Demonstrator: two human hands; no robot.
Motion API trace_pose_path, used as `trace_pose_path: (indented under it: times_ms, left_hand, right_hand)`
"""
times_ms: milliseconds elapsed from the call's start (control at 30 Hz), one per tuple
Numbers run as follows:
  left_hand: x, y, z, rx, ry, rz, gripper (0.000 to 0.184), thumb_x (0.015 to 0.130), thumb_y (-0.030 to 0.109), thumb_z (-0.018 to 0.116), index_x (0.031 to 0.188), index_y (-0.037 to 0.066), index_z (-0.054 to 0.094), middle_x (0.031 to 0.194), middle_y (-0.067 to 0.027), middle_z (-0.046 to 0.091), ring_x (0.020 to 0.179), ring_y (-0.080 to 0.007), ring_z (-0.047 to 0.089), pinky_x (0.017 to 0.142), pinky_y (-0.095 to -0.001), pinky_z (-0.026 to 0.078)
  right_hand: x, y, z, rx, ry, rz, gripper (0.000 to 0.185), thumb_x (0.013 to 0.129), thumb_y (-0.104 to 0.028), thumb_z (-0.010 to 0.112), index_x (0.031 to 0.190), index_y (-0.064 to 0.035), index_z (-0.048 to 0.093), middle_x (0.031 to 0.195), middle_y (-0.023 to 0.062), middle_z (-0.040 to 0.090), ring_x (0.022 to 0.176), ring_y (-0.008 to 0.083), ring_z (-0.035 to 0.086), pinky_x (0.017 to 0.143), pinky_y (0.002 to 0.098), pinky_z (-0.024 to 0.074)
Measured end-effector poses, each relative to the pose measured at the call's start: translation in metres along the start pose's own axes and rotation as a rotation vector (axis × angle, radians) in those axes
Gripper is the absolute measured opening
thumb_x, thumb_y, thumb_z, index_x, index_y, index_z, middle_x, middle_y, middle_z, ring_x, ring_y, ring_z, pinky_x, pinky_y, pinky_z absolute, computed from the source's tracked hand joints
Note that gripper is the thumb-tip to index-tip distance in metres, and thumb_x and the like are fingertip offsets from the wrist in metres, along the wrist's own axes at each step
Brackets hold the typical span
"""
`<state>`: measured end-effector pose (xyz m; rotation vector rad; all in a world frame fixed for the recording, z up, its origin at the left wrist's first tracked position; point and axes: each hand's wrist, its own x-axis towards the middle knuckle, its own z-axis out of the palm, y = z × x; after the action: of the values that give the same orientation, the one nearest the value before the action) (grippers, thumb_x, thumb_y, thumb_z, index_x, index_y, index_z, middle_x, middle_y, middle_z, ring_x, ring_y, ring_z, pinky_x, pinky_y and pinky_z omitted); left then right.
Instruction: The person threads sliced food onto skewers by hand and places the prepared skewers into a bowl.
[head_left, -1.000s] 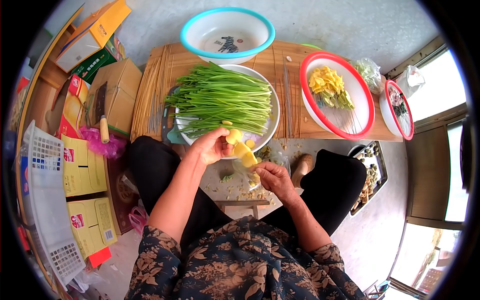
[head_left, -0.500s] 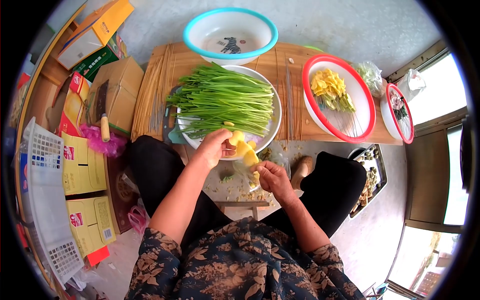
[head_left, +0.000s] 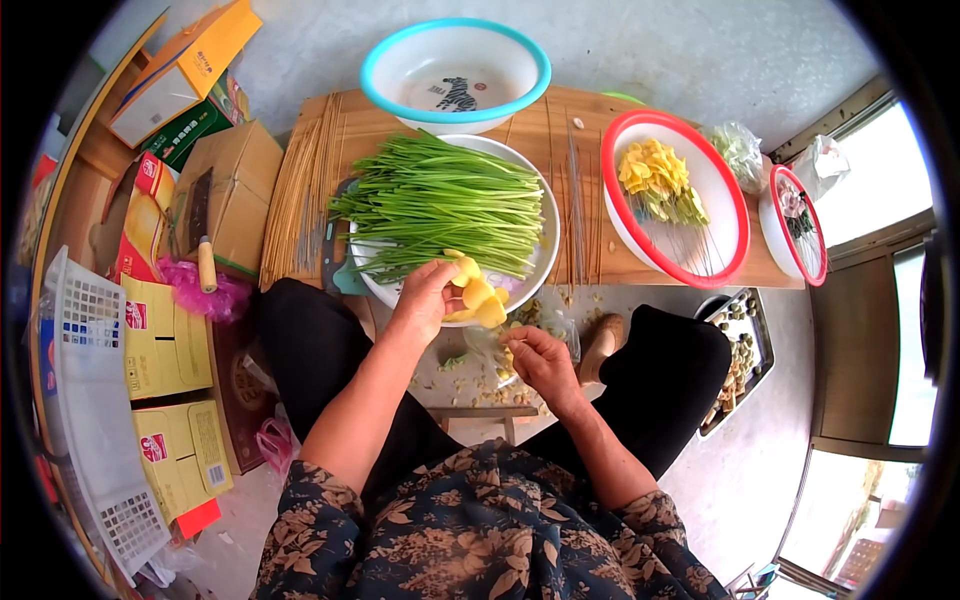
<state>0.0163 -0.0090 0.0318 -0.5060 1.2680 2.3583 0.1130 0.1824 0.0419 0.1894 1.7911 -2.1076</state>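
Note:
My left hand [head_left: 428, 296] is closed on several thin, round yellow slices [head_left: 482, 298], which look like potato. They hang in an overlapping row past my fingertips, over the near rim of a white basin [head_left: 552, 225]. To the right and a little lower, my right hand [head_left: 540, 360] is pinched, its fingertips just short of the lowest slice. What lies between those fingertips is too small to make out. A thick heap of long green garlic chives [head_left: 445, 200] fills the white basin in front of my hands.
On the wooden table [head_left: 540, 125] lie bamboo sticks [head_left: 300, 190] and metal skewers [head_left: 577, 200]. A red-rimmed basin [head_left: 735, 190] holds skewered yellow slices; a blue-rimmed basin [head_left: 545, 75] stands behind. A knife [head_left: 205, 250] and cartons [head_left: 168, 340] are left. Scraps litter the floor beside a tray [head_left: 745, 350].
The yellow slices in my left hand have shifted slightly and come apart from my right hand's fingertips. My right hand remains pinched. The view has tilted a little.

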Motion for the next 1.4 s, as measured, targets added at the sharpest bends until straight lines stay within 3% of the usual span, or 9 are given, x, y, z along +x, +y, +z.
trace_pose_path:
  times_ms: [300, 400, 700, 1067, 1167, 1233, 1267, 1367, 1400]
  left_hand:
    - [0.001, 0.002, -0.004, 0.030, -0.008, -0.067, 0.026, 0.083, 0.018, 0.057, 0.104, 0.004, 0.053, 0.102, -0.0138, 0.061, 0.088, -0.0239, 0.063, 0.073, -0.0378, 0.055]
    - [-0.002, 0.005, 0.001, 0.019, 0.005, -0.071, 0.023, 0.083, 0.016, 0.056, 0.101, 0.002, 0.056, 0.096, -0.0117, 0.062, 0.084, -0.0219, 0.064, 0.070, -0.0344, 0.056]
    - [0.001, 0.002, -0.003, 0.048, -0.031, -0.073, 0.031, 0.083, 0.020, 0.057, 0.109, 0.004, 0.053, 0.102, -0.0133, 0.062, 0.089, -0.0226, 0.063, 0.072, -0.0367, 0.056]
    - [0.001, 0.001, -0.002, 0.022, -0.021, -0.063, 0.026, 0.084, 0.018, 0.056, 0.105, 0.003, 0.054, 0.100, -0.0137, 0.062, 0.087, -0.0227, 0.063, 0.071, -0.0365, 0.055]
    - [0.004, 0.003, -0.005, -0.009, 0.021, -0.019, 0.023, 0.084, 0.019, 0.056, 0.101, 0.004, 0.055, 0.097, -0.0122, 0.062, 0.083, -0.0219, 0.064, 0.069, -0.0356, 0.055]
    - [0.006, 0.009, -0.008, -0.057, 0.070, 0.054, 0.020, 0.084, 0.020, 0.056, 0.097, 0.004, 0.057, 0.092, -0.0100, 0.062, 0.079, -0.0207, 0.064, 0.065, -0.0336, 0.054]
    - [0.005, 0.013, -0.010, -0.052, 0.086, 0.071, 0.021, 0.085, 0.021, 0.056, 0.097, 0.005, 0.056, 0.091, -0.0093, 0.062, 0.078, -0.0204, 0.064, 0.065, -0.0335, 0.054]
    - [0.002, 0.021, -0.006, -0.041, 0.083, 0.087, 0.023, 0.086, 0.024, 0.057, 0.099, 0.006, 0.056, 0.090, -0.0078, 0.062, 0.075, -0.0198, 0.063, 0.064, -0.0334, 0.053]
    - [0.001, 0.021, -0.004, -0.032, 0.064, 0.077, 0.024, 0.086, 0.026, 0.057, 0.100, 0.006, 0.055, 0.089, -0.0072, 0.062, 0.073, -0.0195, 0.063, 0.063, -0.0333, 0.053]
  right_hand:
    - [0.000, -0.003, -0.001, 0.116, -0.038, 0.094, 0.018, 0.094, -0.011, 0.049, 0.104, -0.0002, 0.060, 0.056, -0.0058, 0.038, 0.047, 0.0037, 0.031, 0.043, 0.0185, 0.0235]
    - [0.001, -0.002, 0.000, 0.160, -0.059, 0.117, 0.019, 0.094, -0.011, 0.048, 0.105, -0.0002, 0.060, 0.056, -0.0056, 0.036, 0.046, 0.0040, 0.030, 0.043, 0.0185, 0.0234]
    - [0.000, -0.005, 0.000, 0.248, -0.093, 0.170, 0.021, 0.095, -0.012, 0.047, 0.108, -0.0015, 0.060, 0.056, -0.0056, 0.035, 0.046, 0.0043, 0.028, 0.042, 0.0190, 0.0226]
    - [0.001, -0.007, 0.000, 0.231, -0.103, 0.161, 0.022, 0.095, -0.014, 0.048, 0.109, -0.0028, 0.061, 0.055, -0.0060, 0.037, 0.045, 0.0036, 0.028, 0.041, 0.0189, 0.0221]
    - [0.000, -0.015, 0.003, 0.103, -0.047, 0.150, 0.021, 0.093, -0.015, 0.050, 0.108, -0.0031, 0.061, 0.056, -0.0029, 0.046, 0.046, 0.0035, 0.034, 0.041, 0.0188, 0.0258]
    - [-0.008, -0.025, 0.008, -0.195, 0.046, 0.041, 0.019, 0.093, -0.013, 0.051, 0.105, 0.0003, 0.058, 0.061, 0.0002, 0.052, 0.047, 0.0042, 0.041, 0.043, 0.0187, 0.0312]
    - [-0.009, -0.020, 0.006, -0.382, 0.095, -0.048, 0.017, 0.091, -0.010, 0.052, 0.103, 0.0002, 0.058, 0.063, 0.0000, 0.053, 0.051, 0.0048, 0.044, 0.047, 0.0198, 0.0366]
    - [-0.012, -0.021, 0.005, -0.560, 0.111, -0.210, 0.015, 0.090, -0.009, 0.053, 0.101, -0.0008, 0.060, 0.063, -0.0013, 0.052, 0.055, 0.0049, 0.045, 0.051, 0.0202, 0.0387]
    - [-0.013, -0.026, 0.005, -0.510, 0.127, -0.163, 0.014, 0.090, -0.009, 0.053, 0.100, -0.0019, 0.060, 0.064, -0.0026, 0.051, 0.058, 0.0049, 0.044, 0.054, 0.0202, 0.0395]
